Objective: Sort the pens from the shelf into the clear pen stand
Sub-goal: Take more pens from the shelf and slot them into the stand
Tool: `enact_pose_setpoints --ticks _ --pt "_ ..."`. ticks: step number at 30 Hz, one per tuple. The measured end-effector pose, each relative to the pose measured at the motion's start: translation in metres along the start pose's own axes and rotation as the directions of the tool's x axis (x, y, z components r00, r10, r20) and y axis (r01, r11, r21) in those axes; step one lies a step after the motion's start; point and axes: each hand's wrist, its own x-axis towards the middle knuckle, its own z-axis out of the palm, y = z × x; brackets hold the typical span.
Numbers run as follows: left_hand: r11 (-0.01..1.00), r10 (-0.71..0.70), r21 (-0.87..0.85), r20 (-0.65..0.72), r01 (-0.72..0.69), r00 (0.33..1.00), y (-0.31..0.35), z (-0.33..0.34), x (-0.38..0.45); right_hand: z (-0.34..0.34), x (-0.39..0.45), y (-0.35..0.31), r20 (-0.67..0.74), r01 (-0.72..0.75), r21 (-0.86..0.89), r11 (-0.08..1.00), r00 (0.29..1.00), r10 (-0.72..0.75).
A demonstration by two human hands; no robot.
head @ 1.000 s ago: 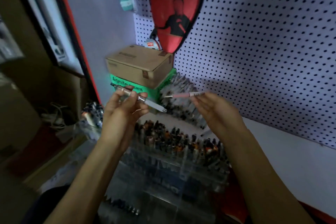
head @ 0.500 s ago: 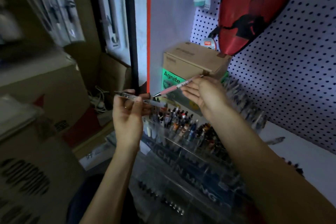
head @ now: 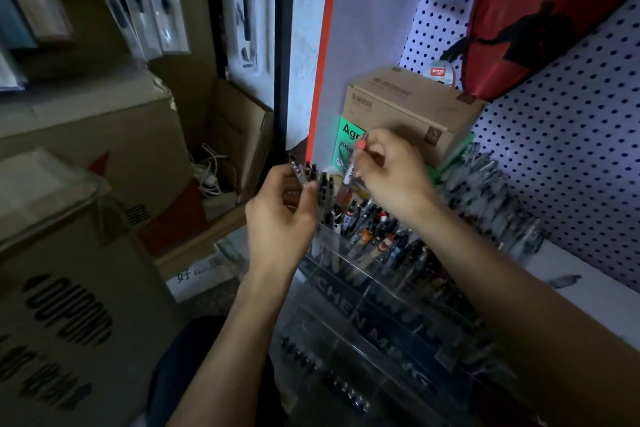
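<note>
The pink pen (head: 352,170) stands nearly upright, red cap up, its tip down among the pens at the left end of the clear pen stand (head: 363,291). The right hand (head: 391,173) pinches it near the top with curled fingers. Just to its left, the left hand (head: 280,215) grips a clear-barrelled pen (head: 300,174), tilted, beside a cluster of black pens (head: 323,189) standing in the stand. The stand is tiered, packed with rows of pens, and sits on the white surface (head: 568,291). Behind it, a brown cardboard box (head: 408,104) rests on a green box (head: 348,142) against the pegboard (head: 571,156). A red racket cover (head: 540,17) hangs above.
</note>
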Motion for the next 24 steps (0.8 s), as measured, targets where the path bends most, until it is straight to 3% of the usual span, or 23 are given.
enact_pose_setpoints --ticks 7,11,15,24 --pt "0.999 0.024 0.026 -0.034 -0.023 0.999 -0.002 0.002 0.002 0.01 0.01 0.005 0.206 0.035 -0.117 0.993 0.978 -0.01" --pt "0.989 0.135 0.064 -0.024 -0.133 0.991 -0.003 0.005 0.001 0.015 0.013 0.013 0.302 0.043 -0.177 0.983 0.953 0.013" --pt "0.979 0.146 0.148 -0.026 -0.141 0.989 -0.007 0.004 0.006 0.013 0.019 0.017 0.378 0.029 -0.133 0.991 0.925 0.024" --pt "0.938 -0.015 0.341 0.223 -0.063 0.975 -0.015 0.018 0.0 0.009 0.023 0.019 0.357 -0.006 0.001 1.0 0.934 0.005"
